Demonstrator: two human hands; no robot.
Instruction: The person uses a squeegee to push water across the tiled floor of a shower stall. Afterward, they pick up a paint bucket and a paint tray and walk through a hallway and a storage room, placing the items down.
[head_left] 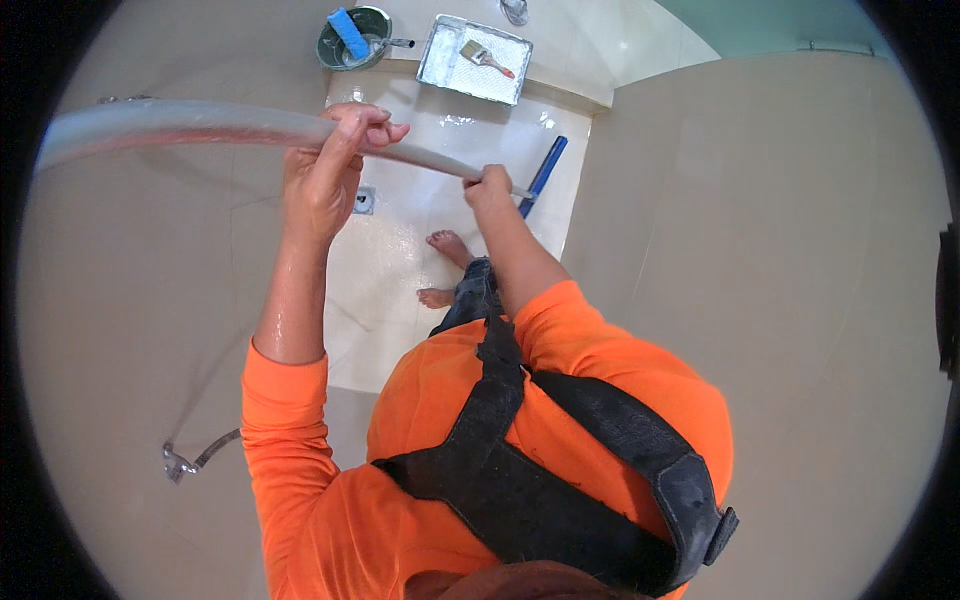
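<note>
Both my hands are closed around the pale pole (230, 122) of a floor squeegee. The pole slants from the upper left, close to the camera, down toward the floor at the right. My left hand (333, 165) looks wet and holds it higher up, thumb along the pole and fingers curled round it. Farther down, my right hand (488, 185) grips the pole near its lower end. Just beyond that hand is the long blue squeegee head (547, 168), on the wet white floor (390, 250) close to the right wall. Part of the head is hidden behind the pole.
Beyond a low ledge (565, 92) stand a dark green bucket (326, 48) with a blue roller (348, 33), and a white paint tray (440, 65) with a paintbrush (480, 54). A floor drain (364, 201) lies near my bare feet (448, 246). A tap (178, 464) juts from the left wall.
</note>
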